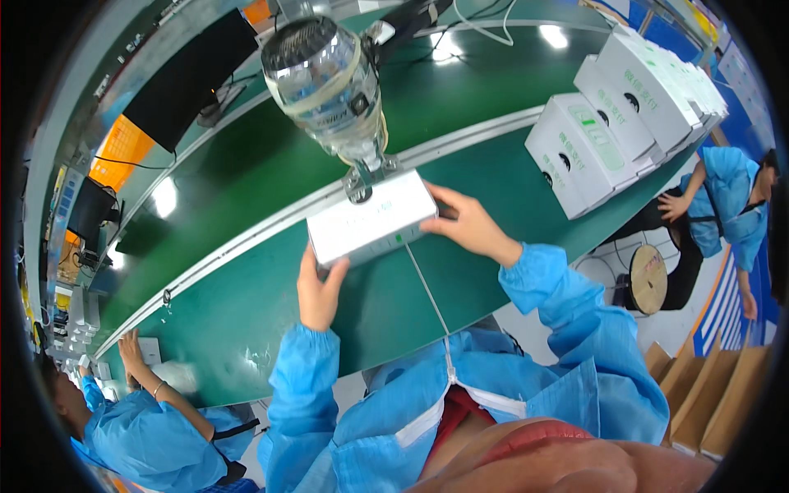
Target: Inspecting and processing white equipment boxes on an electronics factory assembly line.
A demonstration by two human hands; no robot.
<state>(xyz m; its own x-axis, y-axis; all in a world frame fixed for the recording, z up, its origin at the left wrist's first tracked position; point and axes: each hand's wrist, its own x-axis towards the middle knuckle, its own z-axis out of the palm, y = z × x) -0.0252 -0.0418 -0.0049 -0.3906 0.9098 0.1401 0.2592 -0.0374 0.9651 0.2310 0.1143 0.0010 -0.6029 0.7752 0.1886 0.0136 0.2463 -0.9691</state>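
A long white cardboard box (370,220) is held level over the green work table (468,287), with small green marks on its side. My left hand (319,292) grips its near left corner, thumb and fingers apart around it. At the opposite end my right hand (475,226) clasps the right edge. Just beyond the box, its lower metal clamp meeting the box's far edge in view, stands a clear bottle-shaped device (325,90) with a dark top. Whether the box touches that clamp cannot be told.
White printed cartons (588,156) are stacked at the far right of the table. A metal rail (238,242) runs behind the box. One co-worker (156,427) sits at the left, another person (723,205) at the right beside a round stool (648,279). Brown cardboard dividers (711,403) stand lower right.
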